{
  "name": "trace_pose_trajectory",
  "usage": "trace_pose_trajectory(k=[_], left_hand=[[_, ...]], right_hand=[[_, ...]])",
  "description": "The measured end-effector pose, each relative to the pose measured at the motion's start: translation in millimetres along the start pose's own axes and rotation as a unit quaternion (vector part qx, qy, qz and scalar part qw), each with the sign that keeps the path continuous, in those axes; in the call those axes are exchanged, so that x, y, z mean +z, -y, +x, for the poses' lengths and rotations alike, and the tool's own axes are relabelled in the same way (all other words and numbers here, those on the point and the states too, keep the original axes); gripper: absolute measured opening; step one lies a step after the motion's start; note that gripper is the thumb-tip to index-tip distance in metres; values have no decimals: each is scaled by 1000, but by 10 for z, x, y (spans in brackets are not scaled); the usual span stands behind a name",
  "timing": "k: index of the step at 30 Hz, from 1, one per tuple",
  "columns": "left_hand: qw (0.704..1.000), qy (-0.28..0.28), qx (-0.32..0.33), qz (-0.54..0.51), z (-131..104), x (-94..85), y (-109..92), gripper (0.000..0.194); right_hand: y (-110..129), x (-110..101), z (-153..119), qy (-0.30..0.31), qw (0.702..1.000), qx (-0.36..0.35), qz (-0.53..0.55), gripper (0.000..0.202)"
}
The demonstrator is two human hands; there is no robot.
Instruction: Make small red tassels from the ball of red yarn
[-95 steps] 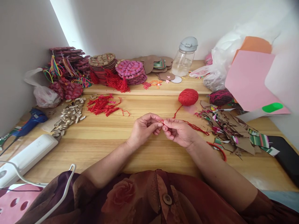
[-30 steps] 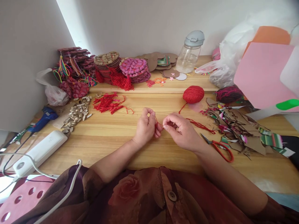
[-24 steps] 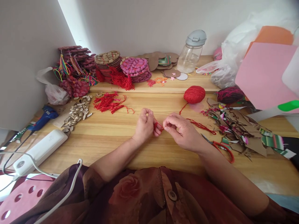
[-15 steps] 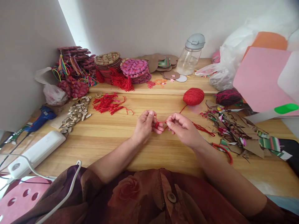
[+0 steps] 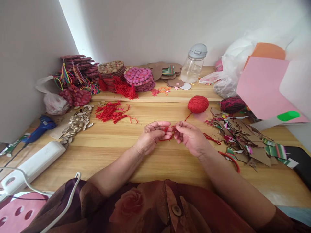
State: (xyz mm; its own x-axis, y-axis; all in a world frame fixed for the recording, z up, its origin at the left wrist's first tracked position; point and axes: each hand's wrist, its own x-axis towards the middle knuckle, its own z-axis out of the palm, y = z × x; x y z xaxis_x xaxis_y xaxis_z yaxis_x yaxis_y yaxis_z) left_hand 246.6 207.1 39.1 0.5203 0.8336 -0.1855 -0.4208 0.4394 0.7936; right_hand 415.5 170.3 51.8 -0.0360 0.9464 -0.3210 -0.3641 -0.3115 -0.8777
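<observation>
Red yarn (image 5: 166, 129) is looped about the fingers of my left hand (image 5: 152, 137), which is closed on it with thumb and fingers. My right hand (image 5: 188, 136) pinches a strand of the same yarn just to the right, fingertips almost touching the left ones. A loose red end hangs below the left fingers. Behind my right hand lies the red yarn ball (image 5: 198, 104), a strand running from it down toward that hand. More red strands (image 5: 212, 138) lie on the table beside my right wrist.
Red tassels (image 5: 111, 111) and shells (image 5: 77, 124) lie left, near a blue glue gun (image 5: 40, 128) and white power strip (image 5: 34, 165). Cardboard scraps (image 5: 252, 139) and red-handled scissors (image 5: 232, 160) are right. Coaster stacks (image 5: 139, 77) and a water bottle (image 5: 193, 64) stand at the back.
My left fingers have curled over the yarn, with the thumb moved down and the index finger extended above. Both hands appear slightly lower as the view has tilted up.
</observation>
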Motion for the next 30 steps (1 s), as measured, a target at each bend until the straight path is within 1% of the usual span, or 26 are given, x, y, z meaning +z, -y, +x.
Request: trace_pose_trajectory(k=[3, 7, 11, 14, 18, 23, 26, 30], left_hand=[[1000, -14, 0, 7, 5, 7, 12, 22], [999, -45, -3, 14, 18, 22, 23, 26], [997, -65, 3, 28, 19, 34, 46, 32], [996, -80, 25, 42, 15, 45, 70, 33], [991, -88, 73, 73, 15, 60, 102, 34], [982, -99, 124, 107, 19, 57, 151, 31], [979, -98, 128, 122, 22, 41, 181, 29], [982, -81, 116, 126, 30, 21, 182, 30]], right_hand=[[17, 12, -2, -6, 1000, 11, 23, 23], [24, 45, -17, -13, 999, 1, 49, 22], [-17, 101, -45, 23, 995, -54, 86, 21], [-63, 144, -64, 57, 992, -71, 83, 20], [-115, 184, -70, 65, 994, -59, 67, 24], [-159, 228, -79, 78, 993, -40, 74, 25], [-190, 252, -86, 76, 993, -33, 79, 26], [-227, 249, -71, 75, 994, -21, 71, 27]])
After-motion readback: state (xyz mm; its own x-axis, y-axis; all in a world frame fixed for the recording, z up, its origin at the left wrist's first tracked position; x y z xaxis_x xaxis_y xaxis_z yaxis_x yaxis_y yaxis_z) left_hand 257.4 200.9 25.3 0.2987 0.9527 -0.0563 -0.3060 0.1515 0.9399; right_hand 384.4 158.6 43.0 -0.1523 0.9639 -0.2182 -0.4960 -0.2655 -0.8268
